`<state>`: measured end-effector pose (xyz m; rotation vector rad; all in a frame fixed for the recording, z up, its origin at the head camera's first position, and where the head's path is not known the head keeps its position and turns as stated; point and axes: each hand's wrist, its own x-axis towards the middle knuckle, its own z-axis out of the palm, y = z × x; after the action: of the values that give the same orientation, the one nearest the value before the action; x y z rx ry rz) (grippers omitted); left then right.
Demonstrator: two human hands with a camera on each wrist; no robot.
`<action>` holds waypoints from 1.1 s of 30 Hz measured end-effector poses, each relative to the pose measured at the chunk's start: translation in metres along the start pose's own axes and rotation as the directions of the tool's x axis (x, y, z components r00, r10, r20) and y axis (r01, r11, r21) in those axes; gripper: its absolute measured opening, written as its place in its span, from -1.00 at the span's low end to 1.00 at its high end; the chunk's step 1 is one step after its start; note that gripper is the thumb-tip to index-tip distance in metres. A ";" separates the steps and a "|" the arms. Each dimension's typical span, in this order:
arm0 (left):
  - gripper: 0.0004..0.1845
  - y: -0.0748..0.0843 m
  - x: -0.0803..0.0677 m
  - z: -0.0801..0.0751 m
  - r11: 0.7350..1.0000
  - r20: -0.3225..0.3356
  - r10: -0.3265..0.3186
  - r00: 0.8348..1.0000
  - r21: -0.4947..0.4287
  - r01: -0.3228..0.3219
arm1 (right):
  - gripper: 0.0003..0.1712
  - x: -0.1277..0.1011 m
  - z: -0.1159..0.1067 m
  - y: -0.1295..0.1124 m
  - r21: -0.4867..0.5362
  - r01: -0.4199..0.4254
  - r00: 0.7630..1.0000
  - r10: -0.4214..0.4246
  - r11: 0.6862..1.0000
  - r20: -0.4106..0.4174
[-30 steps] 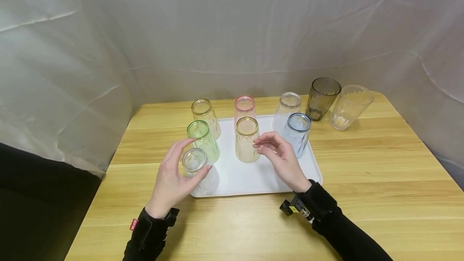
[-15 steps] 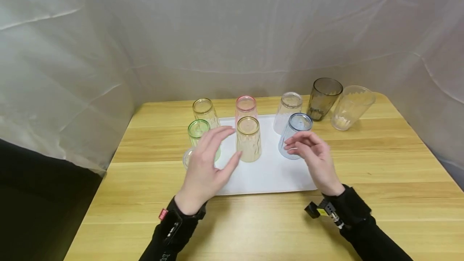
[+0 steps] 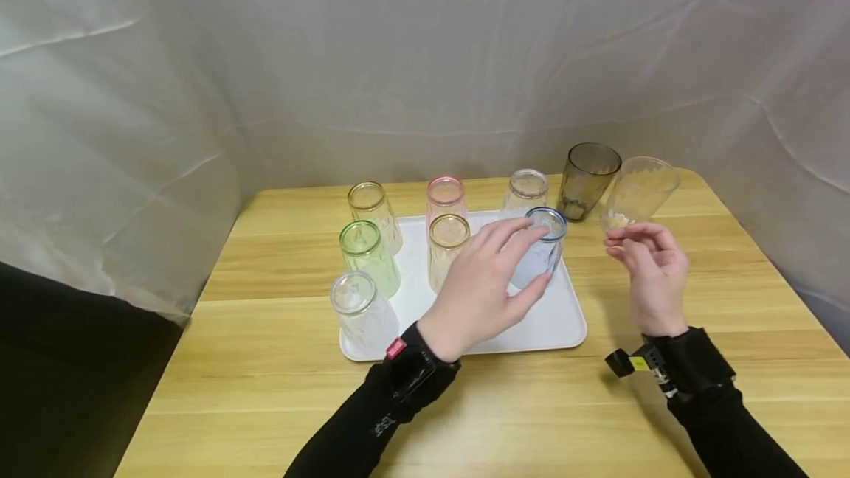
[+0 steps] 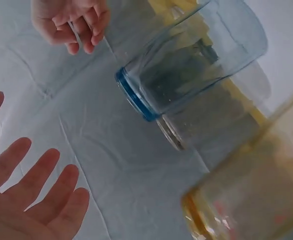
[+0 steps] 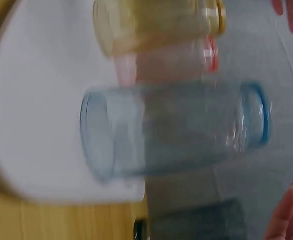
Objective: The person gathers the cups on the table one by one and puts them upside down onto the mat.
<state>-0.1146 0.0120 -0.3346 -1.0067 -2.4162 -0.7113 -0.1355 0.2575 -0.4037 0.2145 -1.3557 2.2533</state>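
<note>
Upside down on the white tray [image 3: 564,327] stands a blue-rimmed glass [image 3: 541,260]. My left hand [image 3: 481,286] hovers in front of it, fingers spread and thumb apart; the left wrist view shows a gap between these fingers [image 4: 49,182] and the blue glass [image 4: 196,60]. Nothing is in that hand. Past the tray's right side, my right hand [image 3: 652,275] hangs in the air, fingers loosely bent, holding nothing. Behind it an upright clear glass [image 3: 640,190] is partly covered by its fingertips. A yellow glass [image 3: 443,260] is partly hidden behind my left hand.
More upturned glasses share the tray: clear [image 3: 365,316], green [image 3: 372,264], amber [image 3: 378,220], pink [image 3: 446,205] and another clear one [image 3: 524,194] at the back right. An upright dark grey glass [image 3: 587,183] stands on the wooden table [image 3: 265,330] near the curtain [image 3: 398,80].
My left hand has moved right, from the front clear glass past the yellow one to the blue one. My right hand has moved right, off the tray. The glasses have stayed in place.
</note>
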 end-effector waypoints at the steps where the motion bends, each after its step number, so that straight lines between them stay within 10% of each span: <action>1: -0.48 0.002 0.005 0.003 1.000 0.020 0.003 1.000 0.020 -0.004 | -0.74 0.004 -0.004 0.000 -0.007 0.010 0.999 -0.010 1.000 -0.044; 9: -0.43 0.013 0.037 0.023 0.972 0.186 -0.017 0.982 0.233 -0.028 | -0.59 0.037 -0.039 0.007 -0.248 0.065 0.955 -0.133 0.966 -0.265; 15: -0.43 0.015 0.055 0.036 0.947 0.258 -0.032 0.966 0.318 -0.053 | -0.43 0.058 -0.054 0.013 -0.391 -0.102 0.943 -0.036 0.915 -0.330; 24: -0.45 0.022 0.064 0.043 0.927 0.306 -0.042 0.951 0.368 -0.077 | 0.04 0.081 -0.059 0.022 -0.608 -0.261 0.951 0.091 0.750 -0.295; 33: -0.47 0.027 0.073 0.046 0.920 0.377 -0.075 0.923 0.383 -0.082 | 0.13 0.099 -0.060 0.032 -0.691 -0.270 0.957 0.111 0.670 -0.266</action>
<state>-0.1502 0.0940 -0.3222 -1.0524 -2.7316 -0.0025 -0.2295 0.3304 -0.4213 -0.4484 -2.0998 1.6318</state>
